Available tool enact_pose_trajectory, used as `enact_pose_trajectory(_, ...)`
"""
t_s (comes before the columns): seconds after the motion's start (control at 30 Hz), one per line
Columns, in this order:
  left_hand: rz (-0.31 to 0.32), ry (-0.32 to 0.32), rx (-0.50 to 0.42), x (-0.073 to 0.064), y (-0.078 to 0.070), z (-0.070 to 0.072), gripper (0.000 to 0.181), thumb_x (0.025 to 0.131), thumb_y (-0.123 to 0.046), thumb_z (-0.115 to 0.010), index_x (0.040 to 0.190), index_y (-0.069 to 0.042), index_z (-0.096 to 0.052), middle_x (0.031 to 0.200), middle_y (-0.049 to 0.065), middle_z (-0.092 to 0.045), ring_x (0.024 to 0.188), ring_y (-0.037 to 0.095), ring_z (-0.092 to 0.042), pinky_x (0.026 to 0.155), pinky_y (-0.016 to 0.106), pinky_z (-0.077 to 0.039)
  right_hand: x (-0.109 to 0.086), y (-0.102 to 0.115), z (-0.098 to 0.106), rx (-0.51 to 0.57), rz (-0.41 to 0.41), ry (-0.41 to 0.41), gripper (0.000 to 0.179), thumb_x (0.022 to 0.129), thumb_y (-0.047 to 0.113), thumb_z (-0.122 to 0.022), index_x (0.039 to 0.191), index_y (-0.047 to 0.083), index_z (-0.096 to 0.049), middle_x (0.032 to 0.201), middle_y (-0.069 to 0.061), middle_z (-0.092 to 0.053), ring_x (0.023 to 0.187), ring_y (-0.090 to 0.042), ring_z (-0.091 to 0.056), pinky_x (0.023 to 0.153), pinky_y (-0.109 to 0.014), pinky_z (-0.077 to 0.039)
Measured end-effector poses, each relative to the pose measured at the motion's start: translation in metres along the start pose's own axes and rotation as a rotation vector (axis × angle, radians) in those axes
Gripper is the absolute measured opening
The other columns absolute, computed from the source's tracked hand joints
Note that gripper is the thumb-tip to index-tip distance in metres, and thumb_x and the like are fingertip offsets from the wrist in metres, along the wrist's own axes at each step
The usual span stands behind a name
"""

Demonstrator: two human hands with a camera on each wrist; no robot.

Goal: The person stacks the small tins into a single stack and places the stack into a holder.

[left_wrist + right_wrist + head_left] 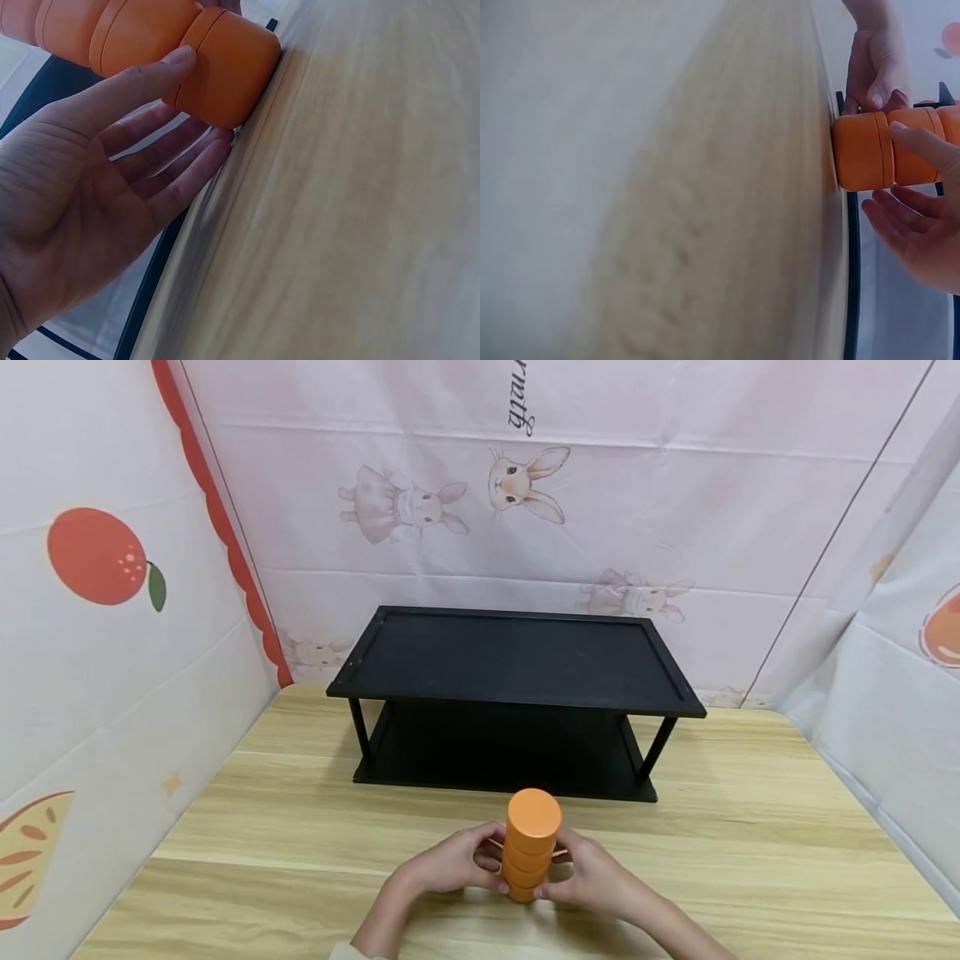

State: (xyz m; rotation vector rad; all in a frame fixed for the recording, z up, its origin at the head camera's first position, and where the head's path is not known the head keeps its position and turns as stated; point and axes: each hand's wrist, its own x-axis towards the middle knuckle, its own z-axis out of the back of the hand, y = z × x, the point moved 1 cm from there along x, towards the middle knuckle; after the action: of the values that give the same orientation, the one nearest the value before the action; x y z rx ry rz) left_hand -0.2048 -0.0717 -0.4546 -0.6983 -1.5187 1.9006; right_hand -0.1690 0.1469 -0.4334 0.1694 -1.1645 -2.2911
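A stack of several orange round containers (529, 843) stands upright on the wooden table, its flat top facing up. My left hand (459, 862) holds it from the left near the bottom, thumb in front and fingers behind. From the other side my right hand (596, 875) holds it in the same way, its thumb low on the stack. In the left wrist view, the left thumb (146, 86) lies at the seam above the lowest container (232, 67). The right wrist view shows the right thumb (922, 142) near the seam of the bottom two containers.
Behind the stack stands a black two-tier shelf (517, 656), with a flat rimmed top, thin posts and a lower board (495, 747). The wooden table (262, 827) lies around it. Printed cloth (480, 543) with rabbits and fruit hangs at the back and sides.
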Motion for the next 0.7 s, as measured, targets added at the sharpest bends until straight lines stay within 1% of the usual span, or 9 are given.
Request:
enact_pose_trajectory(0.27,0.0,0.003,0.009,0.001,0.002,0.0,0.047,0.075,0.001,-0.074,0.116,-0.006,-0.053,0.111,0.003,-0.054,0.103,0.016,-0.055,0.085,0.025,-0.047,0.001,-0.006,-0.001,-0.023,0.007,0.034,0.05,0.072,0.023,-0.079,0.114,0.008,-0.055,0.111,-0.002,-0.059,0.099,-0.019,-0.057,0.083,-0.036,-0.049)
enact_pose_trajectory(0.4,-0.004,0.009,0.015,0.002,0.003,0.0,0.046,0.075,0.0,-0.074,0.116,-0.005,-0.053,0.11,0.002,-0.055,0.101,0.016,-0.056,0.084,0.024,-0.047,0.001,-0.009,-0.002,-0.024,-0.009,0.049,0.049,0.072,0.023,-0.079,0.113,0.009,-0.055,0.11,-0.002,-0.059,0.099,-0.018,-0.057,0.085,-0.036,-0.048)
enact_pose_trajectory(0.57,-0.002,0.01,0.025,0.003,0.005,0.0,0.046,0.076,-0.001,-0.074,0.116,-0.006,-0.053,0.109,0.001,-0.055,0.1,0.015,-0.056,0.083,0.024,-0.048,0.001,-0.014,-0.002,-0.045,-0.034,0.054,0.051,0.072,0.027,-0.079,0.114,0.01,-0.056,0.111,-0.001,-0.06,0.1,-0.017,-0.056,0.087,-0.039,-0.046)
enact_pose_trajectory(0.7,-0.008,0.008,0.029,0.004,0.006,0.0,0.047,0.075,-0.001,-0.074,0.116,-0.006,-0.053,0.109,0.001,-0.055,0.1,0.014,-0.056,0.083,0.024,-0.048,0.0,-0.017,-0.003,-0.054,-0.026,0.045,0.051,0.071,0.029,-0.079,0.113,0.012,-0.056,0.109,0.002,-0.06,0.098,-0.014,-0.056,0.087,-0.039,-0.045)
